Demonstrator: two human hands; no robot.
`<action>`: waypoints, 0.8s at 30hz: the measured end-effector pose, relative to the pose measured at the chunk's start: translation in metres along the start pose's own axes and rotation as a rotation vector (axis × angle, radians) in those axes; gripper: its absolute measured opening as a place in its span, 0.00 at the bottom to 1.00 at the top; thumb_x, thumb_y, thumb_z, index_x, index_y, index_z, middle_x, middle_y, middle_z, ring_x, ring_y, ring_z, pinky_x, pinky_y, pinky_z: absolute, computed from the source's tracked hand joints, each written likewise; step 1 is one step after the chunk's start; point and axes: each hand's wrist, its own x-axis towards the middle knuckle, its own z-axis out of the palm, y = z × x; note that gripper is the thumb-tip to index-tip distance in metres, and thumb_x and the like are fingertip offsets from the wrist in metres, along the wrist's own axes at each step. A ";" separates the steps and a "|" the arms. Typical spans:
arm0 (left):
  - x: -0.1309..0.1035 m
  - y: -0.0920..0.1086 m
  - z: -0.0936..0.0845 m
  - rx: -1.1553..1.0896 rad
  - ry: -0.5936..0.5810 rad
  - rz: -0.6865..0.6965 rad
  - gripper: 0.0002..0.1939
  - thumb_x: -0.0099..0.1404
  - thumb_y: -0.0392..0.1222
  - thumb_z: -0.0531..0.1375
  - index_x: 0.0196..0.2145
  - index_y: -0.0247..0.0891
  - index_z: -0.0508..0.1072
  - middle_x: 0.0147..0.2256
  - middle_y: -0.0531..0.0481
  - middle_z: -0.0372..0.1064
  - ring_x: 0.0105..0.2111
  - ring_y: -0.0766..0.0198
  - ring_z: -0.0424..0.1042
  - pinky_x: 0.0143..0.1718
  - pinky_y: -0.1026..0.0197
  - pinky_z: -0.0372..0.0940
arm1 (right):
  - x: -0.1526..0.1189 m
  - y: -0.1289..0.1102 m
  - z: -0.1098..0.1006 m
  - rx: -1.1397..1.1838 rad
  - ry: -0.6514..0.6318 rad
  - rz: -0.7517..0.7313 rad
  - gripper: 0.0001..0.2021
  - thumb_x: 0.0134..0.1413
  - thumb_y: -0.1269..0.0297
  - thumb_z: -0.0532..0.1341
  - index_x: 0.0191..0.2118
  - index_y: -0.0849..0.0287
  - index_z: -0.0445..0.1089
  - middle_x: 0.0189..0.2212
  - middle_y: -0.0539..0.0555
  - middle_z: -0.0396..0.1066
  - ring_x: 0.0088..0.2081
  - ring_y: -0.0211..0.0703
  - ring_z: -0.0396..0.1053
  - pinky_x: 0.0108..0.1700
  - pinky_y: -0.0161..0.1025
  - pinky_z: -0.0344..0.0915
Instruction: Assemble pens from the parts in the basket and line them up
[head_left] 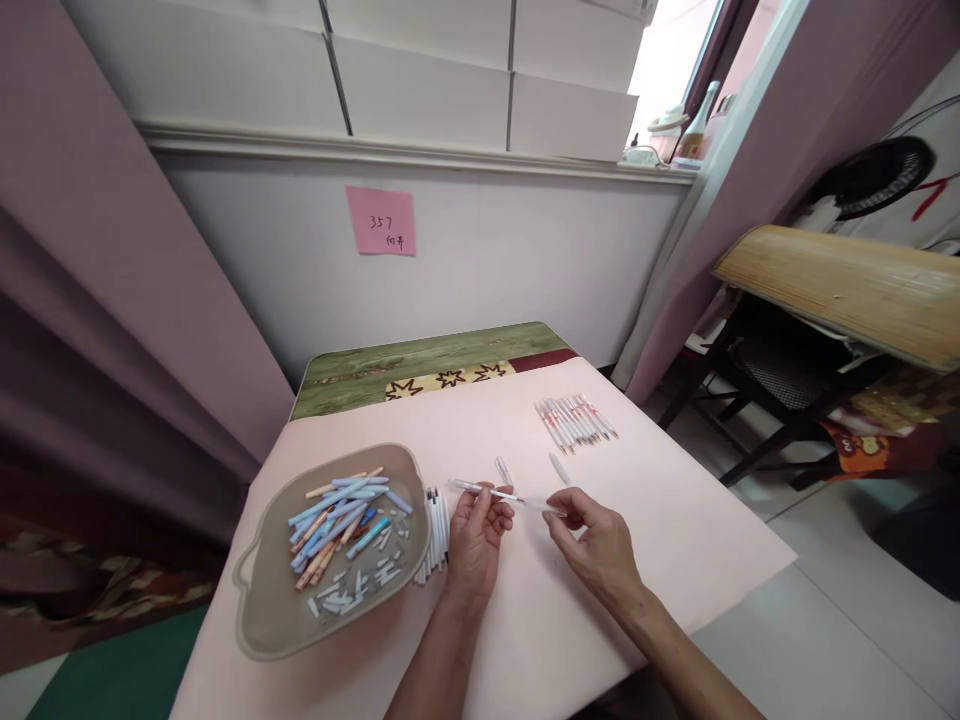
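My left hand [478, 530] pinches a slim white pen [504, 494] with a clear end, held slantwise over the table. At the pen's other end, the thumb and fingers of my right hand [596, 535] close on a translucent, blurred part of it. Just beyond my hands lie a small clear pen cap [502, 468] and a short white tapered piece [559, 468]. Beside my left hand is a bunch of white sticks with dark tips [435, 540], partly hidden by the basin's edge. Farther back on the right rests a row of white pens with reddish marks [574, 422].
A beige basin [262, 610] on the left holds blue and orange pen barrels [337, 520] and small white pieces [349, 590]. Pale paper [675, 530] covers the table. A pink note [381, 220] sticks to the wall; a wooden-topped stand [840, 285] is at right.
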 end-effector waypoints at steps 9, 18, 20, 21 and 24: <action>-0.005 0.000 0.005 0.028 -0.065 -0.064 0.11 0.57 0.41 0.65 0.34 0.34 0.69 0.35 0.42 0.75 0.23 0.70 0.70 0.23 0.68 0.60 | -0.004 -0.004 0.005 0.021 0.009 -0.020 0.03 0.51 0.63 0.59 0.32 0.55 0.69 0.23 0.46 0.72 0.24 0.36 0.69 0.27 0.30 0.64; -0.008 0.000 0.008 0.043 -0.093 -0.115 0.12 0.57 0.41 0.65 0.35 0.33 0.69 0.36 0.42 0.75 0.22 0.71 0.69 0.22 0.69 0.60 | -0.010 -0.004 0.007 0.030 0.052 -0.043 0.05 0.52 0.64 0.59 0.35 0.56 0.70 0.25 0.48 0.71 0.26 0.37 0.69 0.29 0.31 0.63; -0.008 0.001 0.008 0.048 -0.089 -0.109 0.12 0.57 0.41 0.65 0.35 0.33 0.69 0.36 0.42 0.75 0.22 0.71 0.69 0.22 0.69 0.60 | -0.010 -0.005 0.008 0.031 0.043 -0.056 0.05 0.52 0.65 0.59 0.34 0.56 0.70 0.25 0.48 0.71 0.26 0.37 0.69 0.29 0.31 0.63; -0.009 0.001 0.008 0.052 -0.088 -0.106 0.12 0.57 0.41 0.65 0.35 0.33 0.69 0.36 0.42 0.75 0.23 0.71 0.69 0.22 0.69 0.60 | -0.010 -0.005 0.008 0.034 0.040 -0.060 0.04 0.52 0.65 0.59 0.34 0.56 0.70 0.25 0.49 0.71 0.27 0.37 0.69 0.29 0.31 0.63; -0.010 0.002 0.009 0.062 -0.097 -0.103 0.12 0.57 0.42 0.65 0.35 0.33 0.69 0.36 0.41 0.75 0.23 0.71 0.69 0.22 0.69 0.60 | -0.010 -0.006 0.008 0.042 0.044 -0.054 0.05 0.53 0.64 0.59 0.33 0.57 0.70 0.25 0.49 0.71 0.26 0.37 0.68 0.31 0.31 0.63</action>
